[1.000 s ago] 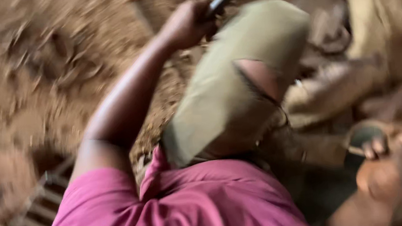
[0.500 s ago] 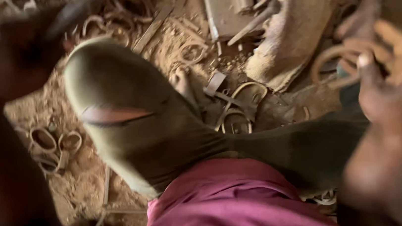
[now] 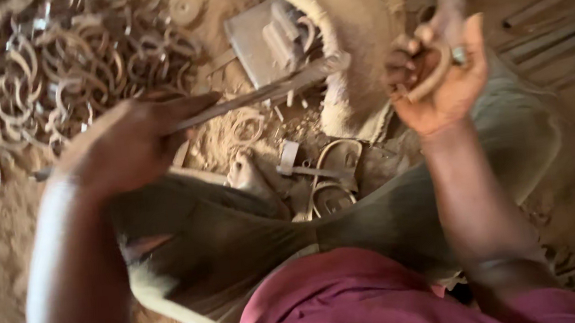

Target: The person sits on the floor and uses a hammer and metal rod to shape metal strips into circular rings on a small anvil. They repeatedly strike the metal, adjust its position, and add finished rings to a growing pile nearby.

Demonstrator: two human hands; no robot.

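above the knees now, left hand [image 3: 126, 146] on rod [image 3: 259, 95], lower

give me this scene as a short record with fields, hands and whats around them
left hand: gripping a long metal rod
right hand: raised, holding a curved metal ring
ground, upper left: heap of curved metal pieces on sandy dirt
between the knees: metal loops and scraps
clothing: olive trousers, pink shirt
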